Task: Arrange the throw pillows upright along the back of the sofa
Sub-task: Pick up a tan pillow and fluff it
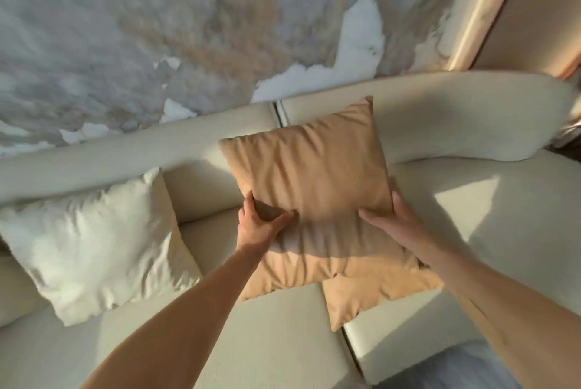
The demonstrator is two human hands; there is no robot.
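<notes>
A tan throw pillow [309,165] is held up over the cream sofa [471,200], its top near the sofa back [440,99]. My left hand [259,222] grips its lower left corner and my right hand [388,222] grips its lower right corner. Beneath it, two more tan pillows lie flat on the seat: one [314,263] directly under the held one, another [377,297] poking out toward the front right. A white fluffy pillow [103,241] leans against the sofa back at the left.
A marbled grey and beige wall [188,27] rises behind the sofa. A pale panel edge [490,8] runs up at the right. Something dark and shiny [570,134] sits at the far right edge. Sunlight falls on the right seat cushion.
</notes>
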